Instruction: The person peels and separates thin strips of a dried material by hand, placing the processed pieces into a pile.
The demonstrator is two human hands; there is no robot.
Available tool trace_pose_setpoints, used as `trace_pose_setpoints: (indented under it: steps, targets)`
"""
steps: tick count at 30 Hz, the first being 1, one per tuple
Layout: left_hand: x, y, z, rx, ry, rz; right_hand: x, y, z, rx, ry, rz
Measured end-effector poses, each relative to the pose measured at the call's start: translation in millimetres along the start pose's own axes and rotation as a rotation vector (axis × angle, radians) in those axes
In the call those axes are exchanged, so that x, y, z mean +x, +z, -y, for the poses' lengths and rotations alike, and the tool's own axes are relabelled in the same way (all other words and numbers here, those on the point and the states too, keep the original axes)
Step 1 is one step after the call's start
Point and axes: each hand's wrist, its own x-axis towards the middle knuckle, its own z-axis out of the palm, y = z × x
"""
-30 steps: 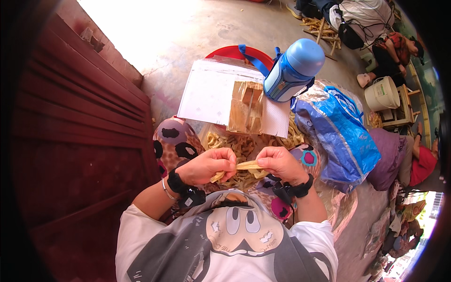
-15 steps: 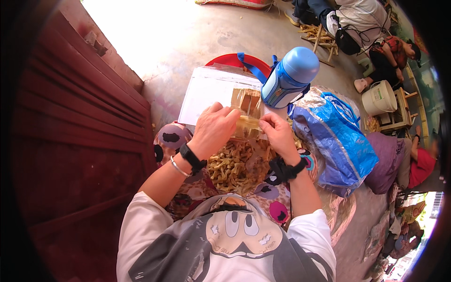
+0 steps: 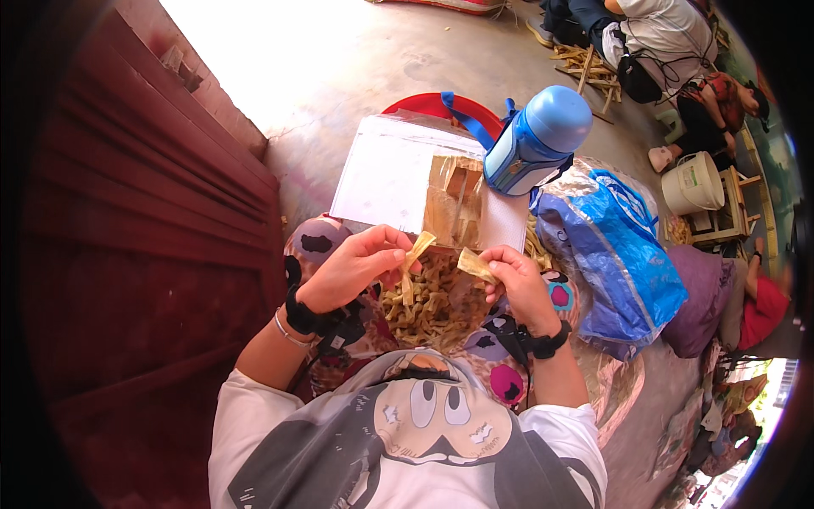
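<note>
My left hand (image 3: 366,261) is closed on a pale yellow, bent or knotted strip (image 3: 414,261) that sticks out past the fingertips. Between the fingers of my right hand (image 3: 519,284) is a short, flat yellowish strip (image 3: 476,265). A small gap separates the two pieces. Under both hands, in my lap, lies a pile of yellow-brown knotted pieces (image 3: 424,310). Just beyond them a brown block under clear film or tape (image 3: 454,204) rests on a white board (image 3: 381,174). The exact material of the strips cannot be made out.
A blue bottle with a strap (image 3: 543,140) stands at the board's right edge, with a red basin rim (image 3: 405,105) behind. Blue bags (image 3: 610,263) lie to the right. A dark red door (image 3: 161,254) fills the left. Other people sit at far right, near a white bucket (image 3: 693,182).
Both hands have come off the brown block toward my body, over the pile. They were together on a strip there; now each holds a separate piece.
</note>
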Motion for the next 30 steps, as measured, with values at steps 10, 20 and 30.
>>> trace_pose_setpoints:
  steps: [10,20,30]
  targets:
    - [-16.4,-1.2,23.6,0.05,-0.009,-0.063,-6.1,8.1,-25.4,0.138,0.057,0.072]
    - [-21.6,14.3,30.7,-0.107,0.111,-0.085,-19.1,22.7,-18.9,-0.002,0.165,0.329]
    - [-14.0,31.6,47.7,0.069,0.032,-0.042,-18.2,52.3,-25.3,-0.327,-0.224,0.236]
